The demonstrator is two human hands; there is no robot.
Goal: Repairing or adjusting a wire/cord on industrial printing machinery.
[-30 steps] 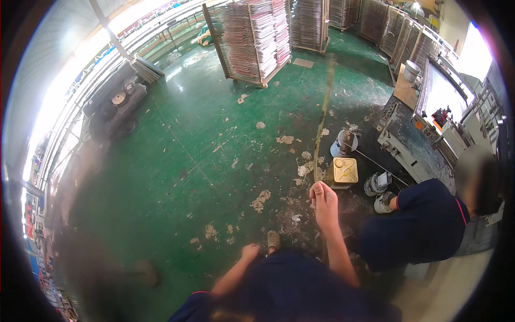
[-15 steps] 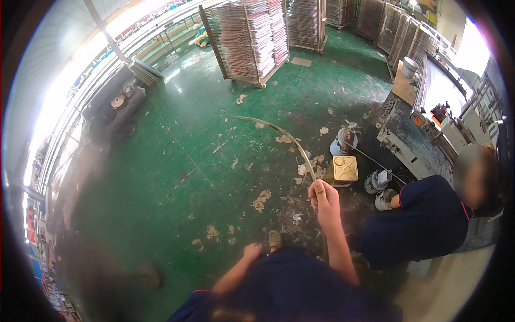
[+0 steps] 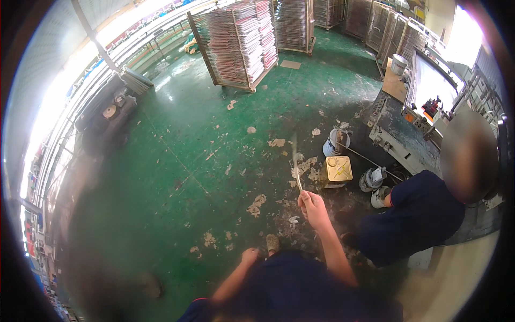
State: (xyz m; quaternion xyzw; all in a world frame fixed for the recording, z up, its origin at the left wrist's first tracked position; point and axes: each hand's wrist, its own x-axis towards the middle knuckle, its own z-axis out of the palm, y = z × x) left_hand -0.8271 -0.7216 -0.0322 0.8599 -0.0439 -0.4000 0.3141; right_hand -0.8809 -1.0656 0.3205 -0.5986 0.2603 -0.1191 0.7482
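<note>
My right hand (image 3: 314, 206) is closed around a thin, pale, flexible strip (image 3: 299, 181), held out over the stained floor; its far part is blurred. Low by my body, my left hand (image 3: 250, 255) is curled closed, and I cannot see whether anything is inside. To the right of the strip stand a square yellow metal can (image 3: 338, 173) and a light blue bucket (image 3: 329, 145) with a long rod across it. A co-worker in a dark shirt (image 3: 407, 217) bends at the right, an arm reaching to a grey bucket (image 3: 379, 199), beside another dirty bucket (image 3: 366, 183).
A loaded wheeled rack (image 3: 236, 45) stands ahead, with more racks (image 3: 292, 27) behind. A machine bench (image 3: 405, 150) with a white tub (image 3: 398, 65) lines the right. A dark bulky pile (image 3: 102, 115) lies at left. The green floor (image 3: 182, 139) has pale blotches.
The strip arched leftward half a second ago and now points upward, its tip blurred. My right hand has moved slightly left and down. The view has shifted, so the surroundings appear further left.
</note>
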